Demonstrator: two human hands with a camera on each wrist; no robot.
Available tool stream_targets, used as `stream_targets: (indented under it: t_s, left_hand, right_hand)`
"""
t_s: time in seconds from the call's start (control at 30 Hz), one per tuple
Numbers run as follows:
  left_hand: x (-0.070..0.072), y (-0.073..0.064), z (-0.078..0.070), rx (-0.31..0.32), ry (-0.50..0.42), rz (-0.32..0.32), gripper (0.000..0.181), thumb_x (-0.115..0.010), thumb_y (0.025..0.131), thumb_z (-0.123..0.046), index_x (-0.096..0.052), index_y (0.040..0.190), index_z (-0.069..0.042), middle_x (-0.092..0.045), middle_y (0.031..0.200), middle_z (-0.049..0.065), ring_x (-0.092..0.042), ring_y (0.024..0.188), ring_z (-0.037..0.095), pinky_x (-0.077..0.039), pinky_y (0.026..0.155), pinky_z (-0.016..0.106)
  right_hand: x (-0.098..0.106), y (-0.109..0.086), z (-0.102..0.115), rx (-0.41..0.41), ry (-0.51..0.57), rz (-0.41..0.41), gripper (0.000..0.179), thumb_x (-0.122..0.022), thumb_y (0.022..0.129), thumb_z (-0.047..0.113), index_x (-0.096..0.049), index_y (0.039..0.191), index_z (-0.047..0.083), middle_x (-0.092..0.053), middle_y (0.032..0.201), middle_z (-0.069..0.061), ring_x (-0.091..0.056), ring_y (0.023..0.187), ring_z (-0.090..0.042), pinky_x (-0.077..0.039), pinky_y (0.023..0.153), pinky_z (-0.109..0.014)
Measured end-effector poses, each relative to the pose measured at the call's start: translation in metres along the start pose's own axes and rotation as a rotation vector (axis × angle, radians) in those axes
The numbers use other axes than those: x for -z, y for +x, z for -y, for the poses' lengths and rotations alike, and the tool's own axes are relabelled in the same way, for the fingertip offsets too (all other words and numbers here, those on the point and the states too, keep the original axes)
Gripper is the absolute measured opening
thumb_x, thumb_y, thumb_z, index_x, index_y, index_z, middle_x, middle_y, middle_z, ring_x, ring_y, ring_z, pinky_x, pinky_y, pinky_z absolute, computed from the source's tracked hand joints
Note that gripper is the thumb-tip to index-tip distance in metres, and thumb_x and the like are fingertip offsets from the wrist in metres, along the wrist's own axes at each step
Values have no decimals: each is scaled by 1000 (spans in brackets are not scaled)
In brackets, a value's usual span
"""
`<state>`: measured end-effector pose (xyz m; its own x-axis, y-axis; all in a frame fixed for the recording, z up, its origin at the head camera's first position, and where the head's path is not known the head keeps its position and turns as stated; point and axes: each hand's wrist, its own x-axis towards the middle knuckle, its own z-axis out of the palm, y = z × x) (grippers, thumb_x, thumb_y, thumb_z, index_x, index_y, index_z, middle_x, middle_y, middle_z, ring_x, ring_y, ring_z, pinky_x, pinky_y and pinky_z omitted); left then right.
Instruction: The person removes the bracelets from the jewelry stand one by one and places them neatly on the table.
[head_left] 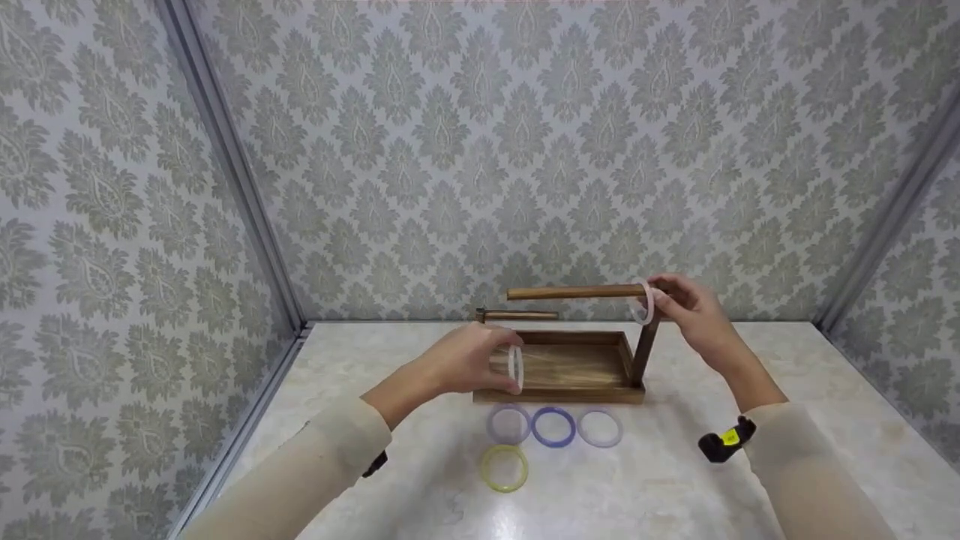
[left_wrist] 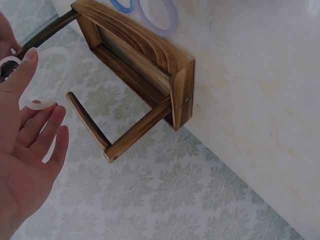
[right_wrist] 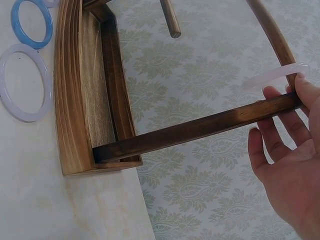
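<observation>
A wooden bangle stand (head_left: 559, 395) with a tray base and two raised rods is on the table. My left hand (head_left: 478, 358) pinches a whitish translucent bangle (head_left: 515, 367) between thumb and fingertips, held over the left part of the tray. At the upper right corner of the stand, my right hand (head_left: 694, 319) has thumb and fingers on a pale pink bangle (head_left: 648, 301). That bangle encircles the longer rod (head_left: 574, 292) near its joint with the upright post (right_wrist: 200, 127). In the right wrist view, fingers of this hand pass behind the post.
Before the stand, a lilac bangle (head_left: 508, 424), a blue bangle (head_left: 553, 427) and a pale lavender bangle (head_left: 600, 428) lie in a row. A yellow bangle (head_left: 504, 469) lies nearer. The shorter rod (head_left: 521, 315) rises at the left. Patterned walls enclose the table.
</observation>
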<state>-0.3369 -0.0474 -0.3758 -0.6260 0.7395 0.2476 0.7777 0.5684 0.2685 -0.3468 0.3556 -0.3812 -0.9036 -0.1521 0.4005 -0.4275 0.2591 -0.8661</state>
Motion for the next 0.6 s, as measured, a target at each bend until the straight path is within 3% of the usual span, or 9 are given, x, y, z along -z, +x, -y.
stream_targets:
  t_s: [0.2,0.6]
  left_hand:
    - [-19,-3,-18,-35,-62,37,61,-91,85,-43,-70,133,-11,-74,126,4,-69,118,19,-55,101,35]
    - [-71,-15,-40,-42,-228,75,65,-92,82,-45,-72,132,-9,-75,124,1,-70,113,13,-53,96,22]
  right_hand:
    - [-1,0,0,-8,-11,-1,48,-58,111,30,-54,143,-5,-67,126,-16,-69,114,-20,-59,90,-30]
    - [-1,0,1,-11,-7,-6,48,-58,111,29,-53,143,-7,-66,126,-17,-71,114,-17,-59,90,-30]
